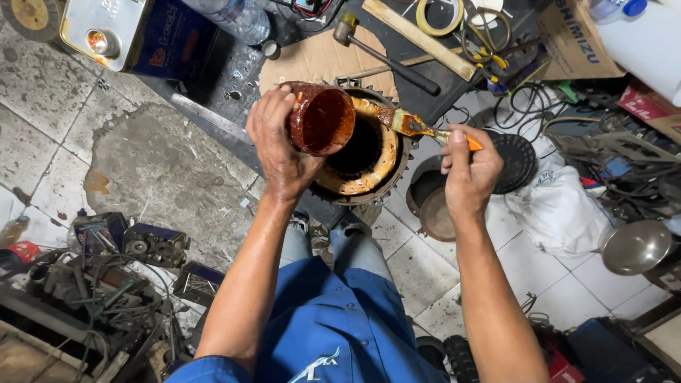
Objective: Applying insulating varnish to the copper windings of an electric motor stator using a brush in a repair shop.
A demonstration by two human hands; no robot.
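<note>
Left hand [280,145]: middle of the frame, fingers closed around a small cup [320,119] stained with red-brown varnish; the cup is tilted and its mouth points to the right, over the stator.
Right hand [467,170]: right of middle, closed on the orange handle of a brush [415,128].
Brush: long axis runs almost level, a little upward to the left; bristles point left and touch the winding on the stator's upper right rim.
Stator [369,167]: round, with an open hole facing up, standing on the floor between both hands, just above the knees.
Risk: I think the tilted cup can spill varnish on the tiles [163,170] if it leans more; a loaded brush can drip too.
Far: hammer [386,57] at upper middle, blue can [135,32] at upper left.
</note>
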